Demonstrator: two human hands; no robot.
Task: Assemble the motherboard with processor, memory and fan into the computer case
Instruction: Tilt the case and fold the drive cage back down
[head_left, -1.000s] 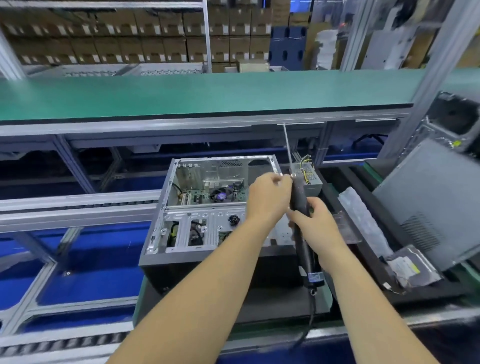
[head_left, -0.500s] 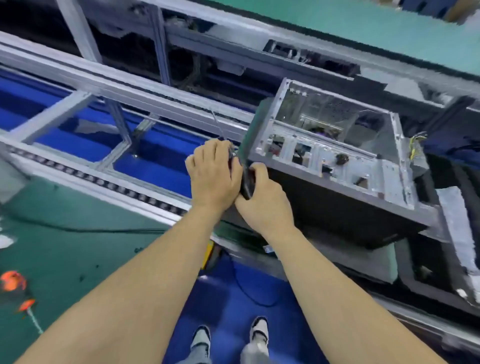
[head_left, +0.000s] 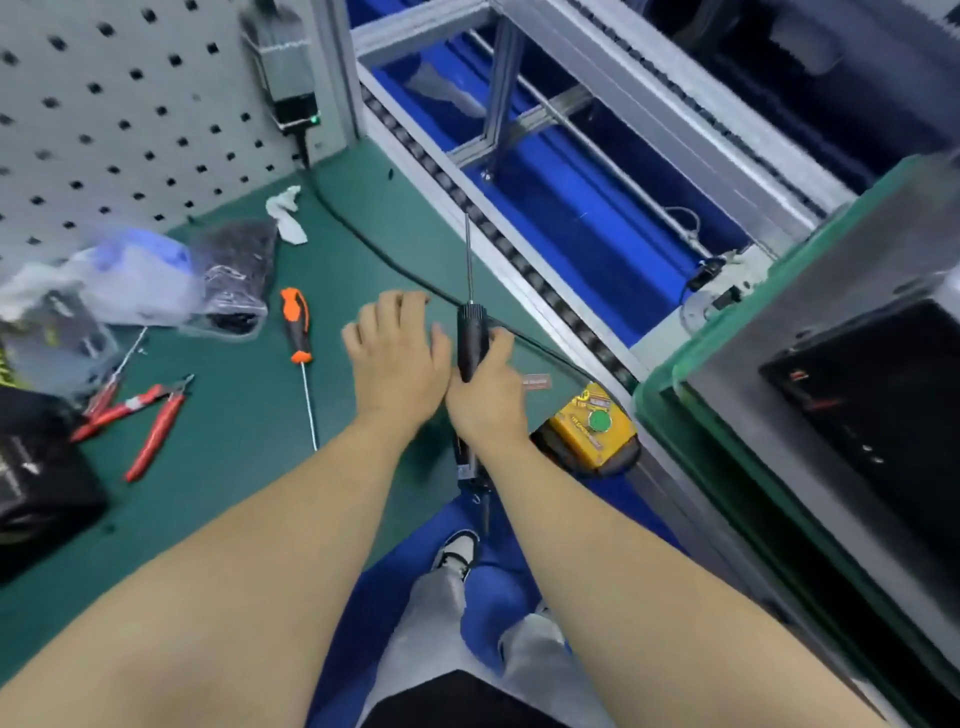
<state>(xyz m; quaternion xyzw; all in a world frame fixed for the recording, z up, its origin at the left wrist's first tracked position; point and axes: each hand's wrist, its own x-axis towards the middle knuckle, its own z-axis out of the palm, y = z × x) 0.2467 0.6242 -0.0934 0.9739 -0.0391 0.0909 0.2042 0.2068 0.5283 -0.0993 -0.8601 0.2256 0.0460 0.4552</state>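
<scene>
My right hand (head_left: 485, 397) grips the black body of an electric screwdriver (head_left: 471, 340), whose long thin bit points up and away over the green bench. My left hand (head_left: 397, 356) hovers just left of the tool with fingers spread and relaxed, holding nothing. The computer case (head_left: 852, 332) shows only as a grey and black corner at the right edge; its inside is hidden.
On the green bench mat (head_left: 234, 467) lie an orange-handled screwdriver (head_left: 297, 327), red pliers (head_left: 150, 421), plastic bags (head_left: 156, 275) and a black box (head_left: 36, 467). A yellow button box (head_left: 592, 423) sits at the bench corner. The roller conveyor (head_left: 519, 260) runs diagonally beyond.
My view has swung left and down from the case to the side bench. Both hands moved with the electric screwdriver over the bench, and my left hand has come off the tool.
</scene>
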